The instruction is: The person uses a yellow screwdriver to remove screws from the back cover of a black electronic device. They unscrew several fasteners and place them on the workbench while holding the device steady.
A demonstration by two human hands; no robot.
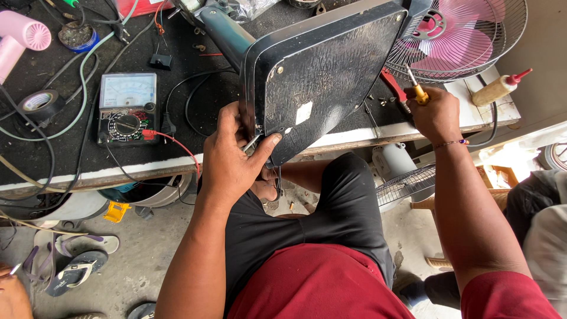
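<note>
My left hand grips the lower corner of a black square fan base that is tipped on edge over the workbench front, underside facing me. Its thumb presses near a small screw or metal piece at that corner. A dark green pole runs from the base toward the back of the bench. My right hand is further right, closed around a yellow-handled screwdriver with its tip pointing up, resting at the bench edge. A pink-bladed fan head in a wire guard lies behind it.
An analog multimeter with red and black leads sits on the black bench top, beside a tape roll, cables and a pink hair dryer. A small oil bottle lies at right. Sandals and another fan guard are on the floor.
</note>
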